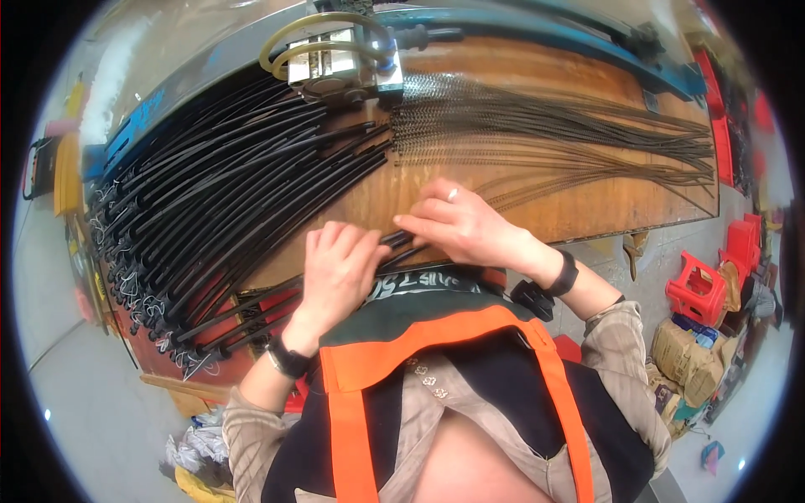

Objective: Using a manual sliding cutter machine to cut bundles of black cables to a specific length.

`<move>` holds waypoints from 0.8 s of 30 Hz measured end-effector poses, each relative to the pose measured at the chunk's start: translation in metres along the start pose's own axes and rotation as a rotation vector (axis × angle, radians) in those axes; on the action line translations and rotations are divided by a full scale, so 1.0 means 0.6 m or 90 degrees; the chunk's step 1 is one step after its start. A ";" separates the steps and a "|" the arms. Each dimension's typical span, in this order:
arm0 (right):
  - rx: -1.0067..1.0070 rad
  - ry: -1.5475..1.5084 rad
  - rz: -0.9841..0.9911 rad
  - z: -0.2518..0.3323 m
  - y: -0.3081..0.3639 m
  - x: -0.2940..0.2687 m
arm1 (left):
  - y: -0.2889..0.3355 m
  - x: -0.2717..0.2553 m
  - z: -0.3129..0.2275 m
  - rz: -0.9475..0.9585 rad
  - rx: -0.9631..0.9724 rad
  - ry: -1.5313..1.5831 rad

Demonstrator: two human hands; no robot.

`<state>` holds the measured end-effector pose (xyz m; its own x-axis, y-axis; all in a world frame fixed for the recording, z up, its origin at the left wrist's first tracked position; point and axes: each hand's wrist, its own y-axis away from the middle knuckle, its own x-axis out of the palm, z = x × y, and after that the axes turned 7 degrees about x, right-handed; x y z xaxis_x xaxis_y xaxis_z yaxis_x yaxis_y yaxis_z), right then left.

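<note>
The left hand [335, 268] and the right hand [461, 226] both rest on a wooden bench [587, 210], at its near edge. The floor around the bench is grey, and red stools [696, 289] stand right of it. The left hand is curled, fingers closed over black tubes [398, 243]. The right hand pinches the same tubes from the other side. More tubes [235, 184] fan out left of the hands. Thin wire springs [545, 126] lie beyond the right hand, with bare wood between.
</note>
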<state>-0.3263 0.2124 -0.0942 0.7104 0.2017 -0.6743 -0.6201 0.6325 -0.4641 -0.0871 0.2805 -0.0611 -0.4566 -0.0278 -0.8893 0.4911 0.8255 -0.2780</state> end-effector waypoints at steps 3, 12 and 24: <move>0.036 0.063 -0.004 -0.017 -0.017 -0.017 | -0.016 0.003 0.007 -0.007 0.018 0.028; 0.169 0.099 0.009 -0.028 -0.044 0.002 | 0.002 -0.010 0.054 0.028 -0.129 -0.202; 0.269 -0.136 -0.062 -0.017 -0.019 0.009 | 0.018 -0.021 0.029 -0.025 -0.095 -0.088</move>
<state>-0.3188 0.1987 -0.0984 0.8386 0.2476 -0.4852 -0.3894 0.8954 -0.2161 -0.0631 0.2800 -0.0591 -0.3623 -0.1292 -0.9231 0.3546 0.8967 -0.2647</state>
